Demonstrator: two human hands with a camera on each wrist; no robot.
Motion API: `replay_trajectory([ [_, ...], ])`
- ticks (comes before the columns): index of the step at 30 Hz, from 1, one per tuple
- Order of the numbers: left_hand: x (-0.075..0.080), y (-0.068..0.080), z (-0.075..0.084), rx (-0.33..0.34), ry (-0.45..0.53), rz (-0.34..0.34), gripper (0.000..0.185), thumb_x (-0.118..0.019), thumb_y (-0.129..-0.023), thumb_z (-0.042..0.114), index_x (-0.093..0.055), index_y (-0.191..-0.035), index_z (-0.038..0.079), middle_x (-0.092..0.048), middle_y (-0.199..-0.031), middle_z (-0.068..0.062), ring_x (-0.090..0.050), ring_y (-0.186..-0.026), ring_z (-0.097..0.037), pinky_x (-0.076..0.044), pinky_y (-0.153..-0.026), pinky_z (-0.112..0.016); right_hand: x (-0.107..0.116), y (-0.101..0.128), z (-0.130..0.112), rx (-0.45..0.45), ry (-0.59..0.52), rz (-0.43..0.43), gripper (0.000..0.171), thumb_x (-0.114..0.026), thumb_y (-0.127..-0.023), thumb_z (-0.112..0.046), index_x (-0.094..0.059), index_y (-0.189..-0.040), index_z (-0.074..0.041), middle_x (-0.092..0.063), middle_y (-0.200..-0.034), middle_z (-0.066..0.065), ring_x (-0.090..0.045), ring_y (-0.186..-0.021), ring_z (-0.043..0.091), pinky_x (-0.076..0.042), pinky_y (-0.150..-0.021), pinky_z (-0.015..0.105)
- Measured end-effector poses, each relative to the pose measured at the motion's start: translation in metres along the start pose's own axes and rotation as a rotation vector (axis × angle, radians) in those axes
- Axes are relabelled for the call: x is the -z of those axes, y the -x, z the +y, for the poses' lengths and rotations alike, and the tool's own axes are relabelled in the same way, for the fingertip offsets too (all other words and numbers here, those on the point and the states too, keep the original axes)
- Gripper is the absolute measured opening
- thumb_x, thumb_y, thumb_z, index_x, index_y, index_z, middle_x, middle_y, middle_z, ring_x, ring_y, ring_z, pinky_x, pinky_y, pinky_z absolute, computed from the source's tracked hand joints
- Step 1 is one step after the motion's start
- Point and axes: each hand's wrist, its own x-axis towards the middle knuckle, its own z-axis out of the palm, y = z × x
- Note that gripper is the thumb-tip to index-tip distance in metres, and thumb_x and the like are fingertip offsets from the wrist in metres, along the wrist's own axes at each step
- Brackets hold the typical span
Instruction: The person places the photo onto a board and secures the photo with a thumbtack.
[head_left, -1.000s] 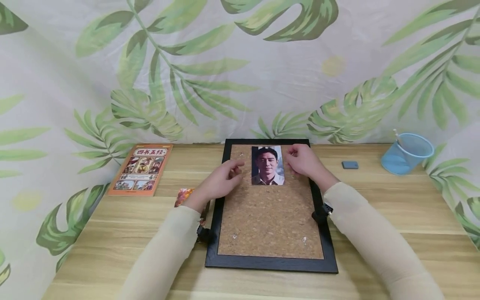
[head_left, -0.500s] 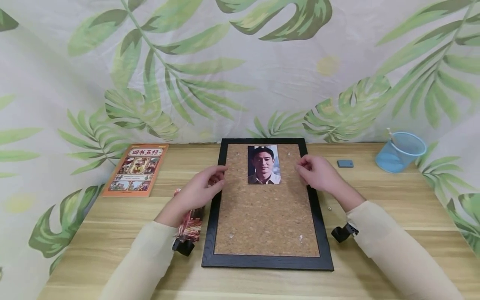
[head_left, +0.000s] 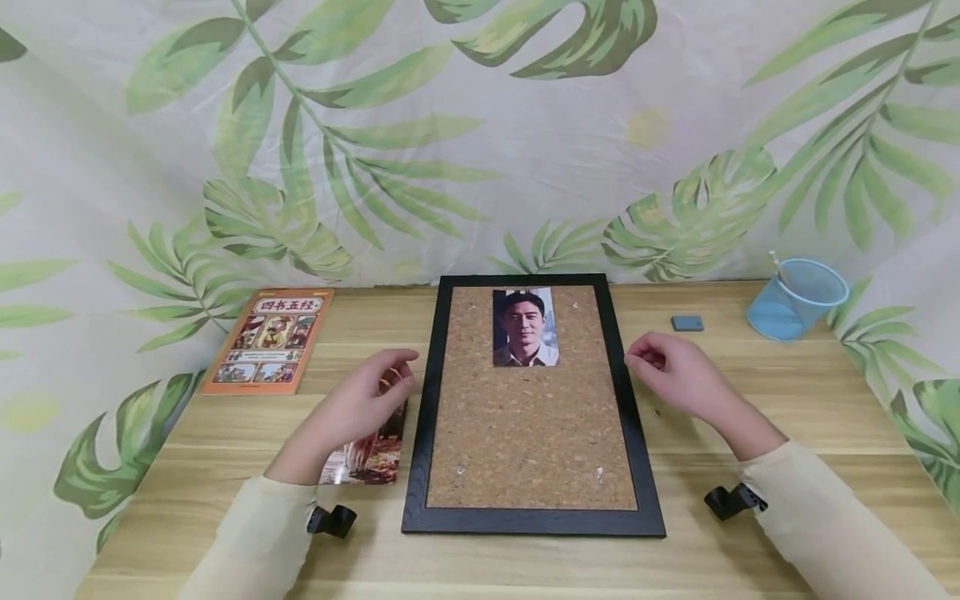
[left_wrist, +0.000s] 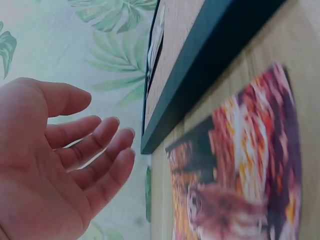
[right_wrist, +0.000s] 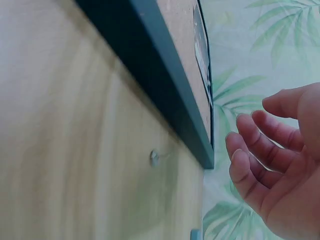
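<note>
Corkboard (head_left: 532,442) between your hands, bearing portrait photo (head_left: 525,327) slightly ahead of them. Your left hand (head_left: 365,398), your right hand (head_left: 681,377): fingers relaxed, nothing held. Left wrist view bares second photo (left_wrist: 235,170), partly covered by left hand in head view. Only head view shows blue cup (head_left: 791,310), beyond right hand. Wood-grain table (head_left: 176,471) under hands; leaf-print backdrop (head_left: 547,133) beyond.
</note>
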Motion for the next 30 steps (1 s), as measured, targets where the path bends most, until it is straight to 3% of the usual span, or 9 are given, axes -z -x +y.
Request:
replay_trajectory([
  [4,0.004,0.009,-0.006,0.045,-0.06,0.009,0.039,-0.053,-0.097,0.018,-0.049,-0.134,0.005,-0.058,-0.1,-0.003,-0.058,-0.081,-0.017,-0.048,-0.065,-0.031,0.002,0.012,0.007,-0.003,-0.005,-0.005,0.016,-0.059,-0.095,-0.022,-0.065,-0.096,-0.007,-0.062,-0.083,0.003,-0.053,-0.075,0.016,-0.045,-0.065,0.027],
  [12,0.008,0.025,-0.02,0.147,-0.232,0.042,0.045,-0.055,-0.095,0.024,-0.049,-0.134,0.002,-0.058,-0.102,-0.01,-0.058,-0.084,-0.021,-0.049,-0.069,-0.037,0.0,0.034,0.026,-0.024,0.011,-0.013,0.008,-0.066,-0.09,-0.016,-0.066,-0.093,-0.009,-0.064,-0.08,0.0,-0.056,-0.074,0.013,-0.047,-0.064,0.025],
  [20,0.013,0.044,-0.04,0.289,-0.42,0.04,0.072,-0.06,-0.09,0.044,-0.04,-0.139,-0.005,-0.046,-0.113,-0.023,-0.048,-0.088,-0.032,-0.043,-0.065,-0.043,-0.008,0.048,0.037,-0.069,0.013,-0.054,0.011,-0.069,-0.087,-0.019,-0.066,-0.094,-0.01,-0.062,-0.079,-0.001,-0.054,-0.072,0.014,-0.045,-0.062,0.024],
  [25,0.014,0.047,-0.045,0.336,-0.458,0.006,0.09,-0.061,-0.085,0.057,-0.036,-0.138,-0.011,-0.04,-0.122,-0.034,-0.048,-0.102,-0.046,-0.044,-0.078,-0.057,-0.009,0.05,0.037,-0.09,0.033,-0.082,0.011,-0.069,-0.087,-0.019,-0.066,-0.093,-0.01,-0.062,-0.08,-0.001,-0.054,-0.073,0.014,-0.045,-0.062,0.024],
  [30,0.014,0.047,-0.046,0.385,-0.453,-0.042,0.098,-0.061,-0.081,0.064,-0.037,-0.136,-0.013,-0.04,-0.125,-0.038,-0.054,-0.099,-0.05,-0.045,-0.082,-0.06,-0.009,0.048,0.035,-0.107,0.053,-0.089,0.011,-0.069,-0.086,-0.019,-0.067,-0.091,-0.01,-0.061,-0.078,-0.001,-0.054,-0.072,0.013,-0.044,-0.062,0.024],
])
